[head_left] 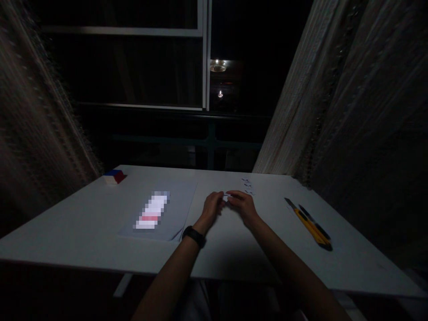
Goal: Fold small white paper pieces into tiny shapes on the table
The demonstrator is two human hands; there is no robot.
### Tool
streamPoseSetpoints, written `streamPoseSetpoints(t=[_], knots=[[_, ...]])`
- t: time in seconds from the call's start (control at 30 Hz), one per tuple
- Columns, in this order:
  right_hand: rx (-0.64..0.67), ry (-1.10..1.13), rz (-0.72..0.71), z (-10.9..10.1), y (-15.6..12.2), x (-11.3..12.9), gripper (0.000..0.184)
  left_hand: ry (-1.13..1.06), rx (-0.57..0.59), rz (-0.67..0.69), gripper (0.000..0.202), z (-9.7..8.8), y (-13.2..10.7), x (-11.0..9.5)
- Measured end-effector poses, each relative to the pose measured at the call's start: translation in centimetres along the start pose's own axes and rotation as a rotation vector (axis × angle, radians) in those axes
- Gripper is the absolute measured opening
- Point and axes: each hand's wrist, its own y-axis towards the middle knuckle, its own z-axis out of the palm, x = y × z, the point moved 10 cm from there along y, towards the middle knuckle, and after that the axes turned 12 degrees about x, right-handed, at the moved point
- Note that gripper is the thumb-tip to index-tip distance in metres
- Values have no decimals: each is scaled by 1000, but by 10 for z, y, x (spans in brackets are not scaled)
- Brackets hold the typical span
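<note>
My left hand (212, 208) and my right hand (243, 205) meet over the middle of the white table (83, 232). Their fingertips pinch a tiny pale piece (227, 196) between them, too small and dim to name. The left wrist wears a dark watch (193, 235). A few small pale bits (248, 183) lie on the table just beyond the hands.
A sheet of paper (174, 200) lies left of the hands. A yellow utility knife (309, 225) and a dark pen (313, 221) rest at the right. A red, white and blue block (114, 176) sits at the far left corner. Curtains hang on both sides of a dark window.
</note>
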Motion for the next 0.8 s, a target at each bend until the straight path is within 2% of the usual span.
streamPoseSetpoints(t=[0.13,0.2,0.37,0.5,0.8], knots=[[-78,3,6,-9,-1,-1,28,67,42,158,43,7,-4,-20],[-82,20,18,-10,-1,-3,27,98,52,190,40,9,-4,-25],[-91,57,57,-9,-2,-3,24,99,28,160,26,9,-2,-21],[-99,62,71,-7,-4,-1,22,54,35,122,26,9,-2,-17],[-117,132,135,-9,-7,-3,21,70,62,151,28,11,-1,-19]])
